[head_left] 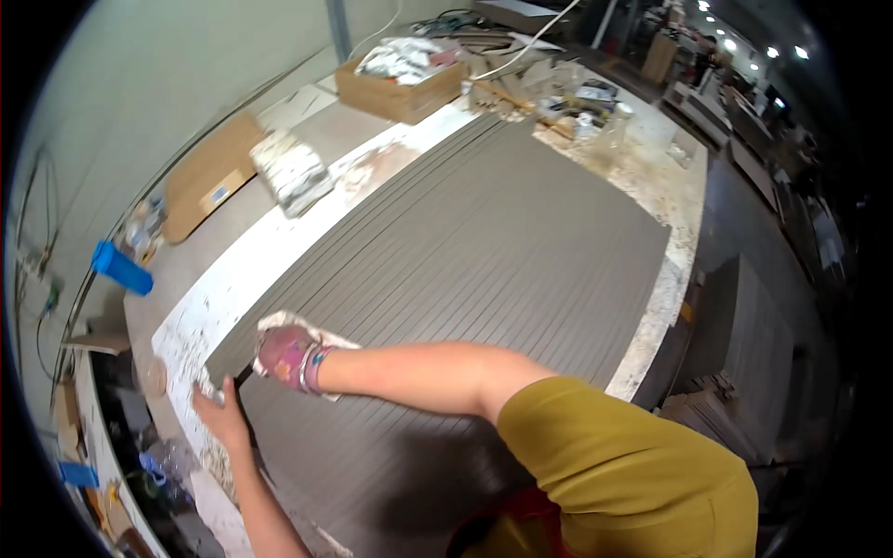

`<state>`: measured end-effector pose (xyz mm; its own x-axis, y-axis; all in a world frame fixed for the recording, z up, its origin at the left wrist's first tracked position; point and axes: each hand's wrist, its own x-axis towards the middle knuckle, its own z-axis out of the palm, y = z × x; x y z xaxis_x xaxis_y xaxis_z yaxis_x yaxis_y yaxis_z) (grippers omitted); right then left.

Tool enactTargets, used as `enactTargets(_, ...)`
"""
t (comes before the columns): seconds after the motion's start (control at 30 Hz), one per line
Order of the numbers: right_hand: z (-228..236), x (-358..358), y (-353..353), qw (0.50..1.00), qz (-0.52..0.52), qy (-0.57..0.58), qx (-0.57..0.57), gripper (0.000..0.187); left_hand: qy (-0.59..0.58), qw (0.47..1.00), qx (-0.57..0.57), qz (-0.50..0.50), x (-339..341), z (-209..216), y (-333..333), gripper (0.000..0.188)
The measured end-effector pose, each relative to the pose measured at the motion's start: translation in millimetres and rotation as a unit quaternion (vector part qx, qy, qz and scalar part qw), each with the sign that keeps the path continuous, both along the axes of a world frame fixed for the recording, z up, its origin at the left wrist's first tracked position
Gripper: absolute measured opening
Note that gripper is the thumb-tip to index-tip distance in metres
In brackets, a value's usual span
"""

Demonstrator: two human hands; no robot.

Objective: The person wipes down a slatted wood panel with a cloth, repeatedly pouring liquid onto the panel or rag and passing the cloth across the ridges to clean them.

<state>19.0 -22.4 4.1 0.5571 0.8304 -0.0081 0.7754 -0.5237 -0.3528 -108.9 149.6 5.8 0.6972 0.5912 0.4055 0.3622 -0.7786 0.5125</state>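
The right hand (290, 356), in a pink and white work glove, lies flat on the near-left corner of a row of long grey ribbed strips (484, 251) laid side by side on a white, stained worktable (670, 200). A white rag (279, 323) shows at the fingertips under that hand; whether the fingers close on it, I cannot tell, since the glove faces away. The forearm reaches across from the right, out of a mustard-yellow sleeve (633, 474).

The bare left hand (219, 409) sits at the left edge of the strips, fingers pinched narrow on a small pale object I cannot make out, touching the end of the nearest strip.

Up the table, a crumpled white bundle (293, 172) rests just beside the strips. A flat brown cardboard sheet (209, 177) lies further left, a blue plastic cylinder (121, 268) sticks out by the wall, and an open cardboard box of scraps (400, 79) stands at the far end.
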Motion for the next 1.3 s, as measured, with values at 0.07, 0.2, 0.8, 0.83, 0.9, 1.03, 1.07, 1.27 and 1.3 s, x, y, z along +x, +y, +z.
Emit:
enactTargets(0.07,5,-1,-5,1.0,-0.008,0.022,-0.021,0.039,0.005,0.995,0.084,-0.047,18,22,-29,0.079)
enactTargets(0.2,-6,-19,-32,0.987,-0.024,-0.088,0.135,0.024,0.192,0.975,0.101,-0.058,60,11,-52,0.086)
enactTargets(0.8,68,17,-268,0.958,-0.257,-0.035,0.124,0.022,0.182,0.981,-0.051,-0.046,21,39,-22,0.085)
enactTargets(0.83,80,8,-255,0.963,-0.249,-0.07,0.071,0.022,0.142,0.987,-0.074,-0.02,13,30,-4,0.085)
enactTargets(0.9,78,8,-250,0.967,-0.243,-0.076,0.013,0.024,0.113,0.991,-0.072,0.022,3,24,12,0.083)
enactTargets(1.03,54,52,-262,0.96,-0.271,-0.035,0.066,0.022,0.048,0.944,-0.324,-0.041,-16,31,12,0.085)
enactTargets(1.07,47,61,-260,0.952,-0.284,-0.073,0.086,0.022,0.036,0.897,-0.438,-0.055,-17,38,2,0.086)
enactTargets(1.27,62,54,-204,0.966,-0.249,-0.073,0.01,0.014,0.061,0.883,-0.455,-0.099,-9,45,-20,0.09)
enactTargets(1.3,59,53,-202,0.968,-0.235,-0.081,0.022,0.014,0.076,0.884,-0.449,-0.102,-6,48,-24,0.09)
